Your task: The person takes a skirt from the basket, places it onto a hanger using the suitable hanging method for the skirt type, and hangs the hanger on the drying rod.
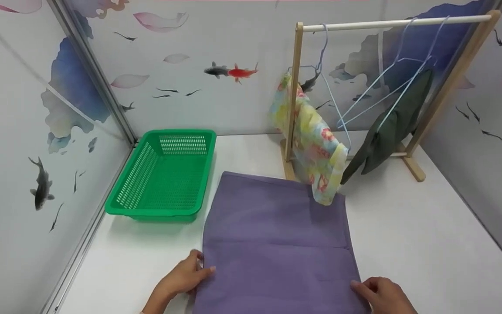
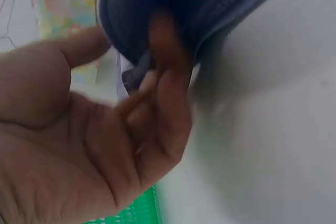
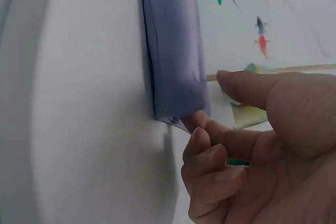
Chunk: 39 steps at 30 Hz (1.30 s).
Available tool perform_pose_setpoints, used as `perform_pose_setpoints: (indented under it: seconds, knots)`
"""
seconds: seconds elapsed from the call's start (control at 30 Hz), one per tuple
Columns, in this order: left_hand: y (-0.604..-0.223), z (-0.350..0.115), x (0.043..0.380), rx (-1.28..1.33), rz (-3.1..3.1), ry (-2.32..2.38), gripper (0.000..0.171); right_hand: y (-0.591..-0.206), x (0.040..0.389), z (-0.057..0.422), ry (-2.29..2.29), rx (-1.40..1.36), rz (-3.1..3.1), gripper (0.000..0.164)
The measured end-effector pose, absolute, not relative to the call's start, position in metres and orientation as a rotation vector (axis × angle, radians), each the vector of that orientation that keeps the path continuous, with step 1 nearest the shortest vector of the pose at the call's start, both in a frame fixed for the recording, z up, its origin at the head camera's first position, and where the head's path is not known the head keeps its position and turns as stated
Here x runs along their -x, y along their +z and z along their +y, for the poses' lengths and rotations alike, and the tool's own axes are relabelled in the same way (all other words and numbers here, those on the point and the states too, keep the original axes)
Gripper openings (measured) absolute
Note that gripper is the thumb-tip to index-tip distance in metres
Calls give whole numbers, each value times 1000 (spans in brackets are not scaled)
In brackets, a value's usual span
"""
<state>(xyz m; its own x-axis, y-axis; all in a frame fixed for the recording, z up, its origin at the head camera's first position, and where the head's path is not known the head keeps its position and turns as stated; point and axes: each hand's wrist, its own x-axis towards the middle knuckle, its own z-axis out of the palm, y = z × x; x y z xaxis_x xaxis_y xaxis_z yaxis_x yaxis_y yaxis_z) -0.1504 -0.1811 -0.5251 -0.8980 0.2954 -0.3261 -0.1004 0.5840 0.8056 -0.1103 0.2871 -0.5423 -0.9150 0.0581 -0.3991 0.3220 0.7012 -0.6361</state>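
Note:
A purple cloth [image 1: 277, 244] with crosswise creases lies in front of me, its near end running out of the head view. My left hand [image 1: 183, 274] pinches its left edge. In the left wrist view the thumb is on the outside of the cloth [image 2: 136, 14] and the fingers reach inside the fold, where a stitched seam shows. On the opposite edge, my right hand [image 1: 384, 294] holds the cloth between thumb and index finger. Seen from the right wrist, that index finger goes under the cloth's end [image 3: 176, 51] while the other fingers curl below.
A green plastic basket [image 1: 164, 174] stands at the back left. Behind the cloth, to the right, a wooden rack [image 1: 397, 22] carries several light blue hangers [image 1: 327, 83], a floral garment [image 1: 316, 139] and a dark green garment [image 1: 395, 126]. Patterned walls enclose the white table [image 1: 429, 235].

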Motion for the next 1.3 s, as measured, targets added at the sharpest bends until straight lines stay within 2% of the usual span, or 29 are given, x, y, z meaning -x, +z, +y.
perform_pose_setpoints:
  seconds: [0.07,0.23,0.33,0.43,0.53,0.73,0.93,1.3]
  knots:
    - [-526,-174,155,-186,2634,1140,62,-541,116,288,-1098,-211,2539,40]
    - [-531,-156,157,-504,2956,813,70,-533,121,298,-1208,5,2501,34]
    - [-536,-151,154,-640,2879,708,73,-533,116,302,-1176,-39,2527,34]
    - [-539,-149,152,-672,2760,648,76,-541,109,302,-1056,-163,2579,30]
    - [-538,-144,152,-691,2794,533,78,-543,106,298,-917,-165,2686,26]
    - [-536,-128,155,-756,2976,405,84,-527,107,278,-832,135,2840,49]
    - [-542,-125,153,-631,2782,418,95,-537,113,257,-542,205,2821,66]
    - [-538,-119,151,-468,2764,361,98,-535,137,260,-603,326,2784,62]
